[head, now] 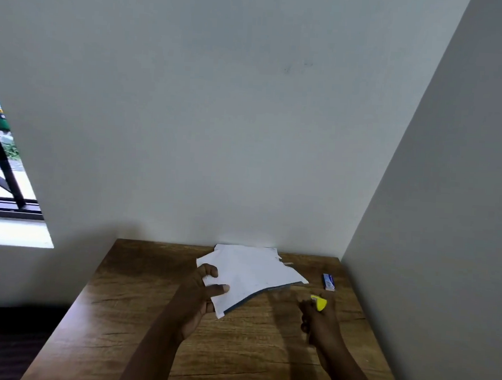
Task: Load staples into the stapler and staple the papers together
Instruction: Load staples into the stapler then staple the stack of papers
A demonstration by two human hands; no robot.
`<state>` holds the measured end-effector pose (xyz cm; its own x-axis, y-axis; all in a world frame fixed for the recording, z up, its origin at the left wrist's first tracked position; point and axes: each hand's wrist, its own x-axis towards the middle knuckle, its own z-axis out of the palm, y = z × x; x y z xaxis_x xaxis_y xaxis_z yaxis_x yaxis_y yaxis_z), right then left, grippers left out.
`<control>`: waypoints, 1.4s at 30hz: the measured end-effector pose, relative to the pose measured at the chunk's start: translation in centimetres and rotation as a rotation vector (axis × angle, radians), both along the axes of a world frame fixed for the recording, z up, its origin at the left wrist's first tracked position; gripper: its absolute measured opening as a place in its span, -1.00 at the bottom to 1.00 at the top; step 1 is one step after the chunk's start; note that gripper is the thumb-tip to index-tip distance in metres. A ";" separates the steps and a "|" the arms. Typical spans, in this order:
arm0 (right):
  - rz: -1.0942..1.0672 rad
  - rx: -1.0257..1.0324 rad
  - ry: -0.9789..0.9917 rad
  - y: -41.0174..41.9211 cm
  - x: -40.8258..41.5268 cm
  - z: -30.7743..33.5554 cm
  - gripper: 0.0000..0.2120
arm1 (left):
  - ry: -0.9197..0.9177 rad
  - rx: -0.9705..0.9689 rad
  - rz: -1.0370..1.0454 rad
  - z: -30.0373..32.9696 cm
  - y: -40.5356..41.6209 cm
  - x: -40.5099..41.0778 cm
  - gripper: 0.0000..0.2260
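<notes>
my left hand [200, 294] pinches the papers [250, 273] by their near-left corner, lifted off the wooden table [137, 300] | my right hand [318, 317], blurred, is wrapped around the yellow stapler [320, 302] | staple box [328, 281] lies just beyond it

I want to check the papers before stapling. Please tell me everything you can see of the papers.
The papers are a thin stack of white sheets, unevenly aligned, with a darker underside edge showing. The left hand pinches their near left corner, thumb on top, lifting that side off the wooden table. The sheets sag and curve. The far edge reaches the wall. Any print is too faint to read.
</notes>
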<state>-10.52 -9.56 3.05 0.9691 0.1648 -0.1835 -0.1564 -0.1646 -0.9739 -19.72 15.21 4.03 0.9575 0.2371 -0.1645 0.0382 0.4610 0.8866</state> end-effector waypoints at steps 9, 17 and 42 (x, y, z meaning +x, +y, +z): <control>0.305 0.555 0.573 0.5 -1.6 -0.4 -0.83 | 0.084 0.453 -0.023 -1.4 0.1 -0.3 -0.68; 0.341 0.372 0.410 1.3 -1.8 -0.9 -0.76 | 0.034 0.597 -0.036 -1.7 -0.4 -0.5 -0.64; 0.182 0.506 0.224 2.0 -1.6 -1.3 -0.59 | -0.171 0.493 -0.022 0.6 -0.6 -1.3 -0.58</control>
